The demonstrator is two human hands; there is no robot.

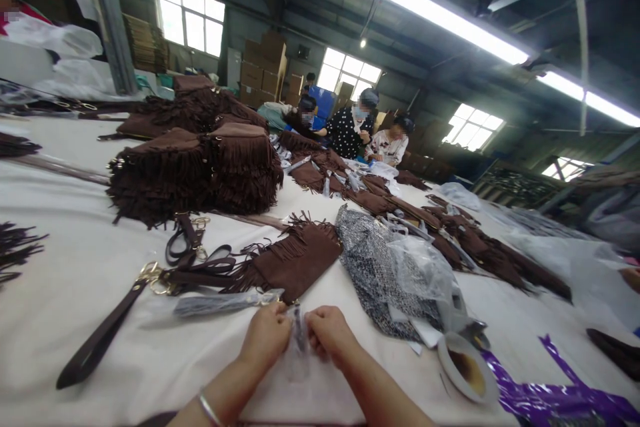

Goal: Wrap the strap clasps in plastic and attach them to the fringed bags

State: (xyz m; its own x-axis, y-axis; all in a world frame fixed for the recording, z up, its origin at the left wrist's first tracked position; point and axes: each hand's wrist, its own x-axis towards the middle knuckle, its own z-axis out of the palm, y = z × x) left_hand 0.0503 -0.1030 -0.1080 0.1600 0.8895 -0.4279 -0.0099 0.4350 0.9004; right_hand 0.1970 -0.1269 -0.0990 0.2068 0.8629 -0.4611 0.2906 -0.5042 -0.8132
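My left hand (267,333) and my right hand (331,333) are closed side by side at the near edge of the table, pinching a small clear plastic bag (300,361) with something dark inside. Just beyond them lies a brown fringed suede pouch (303,257). A plastic-wrapped dark strap or tassel (215,305) rests left of my left hand. Brown wrist straps (103,333) with gold clips lie further left. Right of the pouch is a grey tweed cloth (367,263) with clear plastic on it.
Stacked brown fringed bags (195,170) stand at the back left. More brown pouches (425,220) run along the table to the right. A bowl of brownish liquid (463,373) and purple plastic (555,393) sit at the near right. Several people (350,130) are at the far side.
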